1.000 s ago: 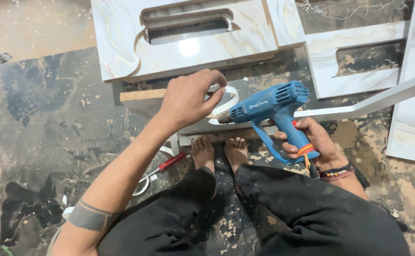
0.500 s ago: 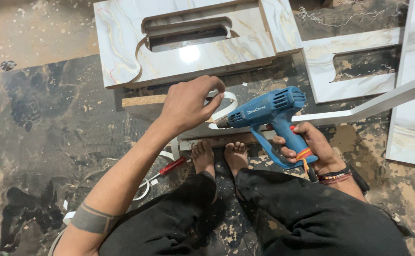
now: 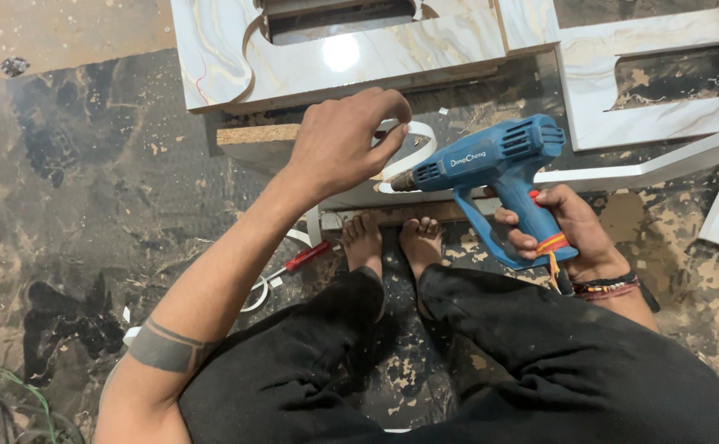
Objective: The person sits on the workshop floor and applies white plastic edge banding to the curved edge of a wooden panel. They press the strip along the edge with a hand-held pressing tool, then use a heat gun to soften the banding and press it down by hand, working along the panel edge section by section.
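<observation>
Left hand (image 3: 339,144) arched, fingers (image 3: 392,140) apparently pinching white strip (image 3: 413,152).

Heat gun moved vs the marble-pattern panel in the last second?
No, barely: the blue heat gun in the right hand keeps its nozzle just below the marble-pattern panel; the small shift looks like camera motion.

- The heat gun (image 3: 491,168) is bright blue, with a dark metal tip.
- The strip (image 3: 413,152) by its tip is white.
- The big board (image 3: 359,57) is white with thin yellow-brown swirly lines, like marble.
- The floor (image 3: 88,181) is dark grey with tan, dusty patches.
- The trousers (image 3: 499,362) are black.
- The little tool (image 3: 306,256) on the floor has a red handle.
- The bracelets (image 3: 606,286) are dark with some red.
- The left arm has a grey band (image 3: 162,349) around it.
</observation>
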